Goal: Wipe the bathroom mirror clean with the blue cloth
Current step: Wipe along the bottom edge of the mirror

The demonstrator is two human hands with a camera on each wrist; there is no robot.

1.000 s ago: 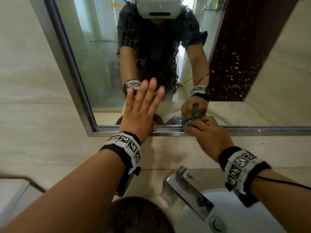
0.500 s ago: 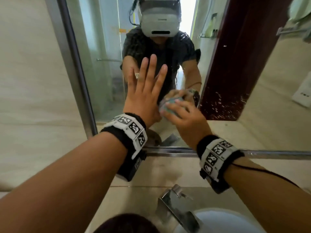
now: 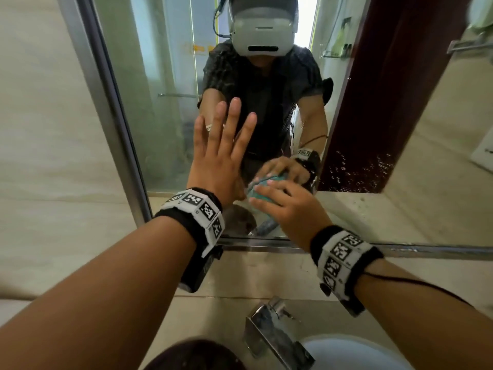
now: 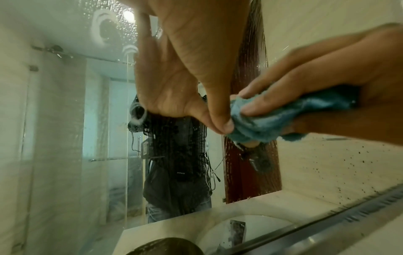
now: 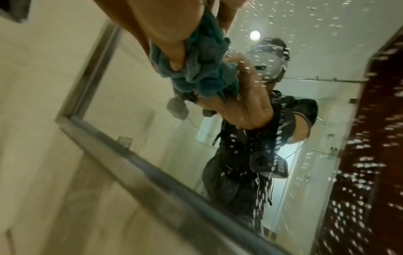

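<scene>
- Two hands meet the mirror (image 3: 170,108) low in its left part, close above the metal frame (image 3: 426,251) along its bottom edge.
- The left hand (image 3: 216,166) lies flat against the glass, fingers (image 3: 230,124) straight, pointing up and slightly spread; the left wrist view shows the palm (image 4: 174,69) and its reflection meeting at the glass.
- The right hand (image 3: 290,206) sits just right of the left hand, its fingers (image 4: 272,101) curled over the blue cloth (image 3: 256,192).
- The blue cloth is bunched into a wad between the right hand's fingers and thumb (image 5: 174,57) and is pressed on the glass; in the left wrist view the cloth (image 4: 261,120) touches the left thumb tip (image 4: 224,125).
- Water droplets (image 3: 357,166) speckle the glass to the right of the hands, over the reflected dark red door (image 3: 394,76).
- A wrist band with black-and-white markers (image 3: 198,206) wraps the left wrist; a like band (image 3: 341,257) wraps the right.
- A chrome tap (image 3: 274,335) stands near the viewer below the mirror, beside the white basin (image 3: 346,353).
</scene>
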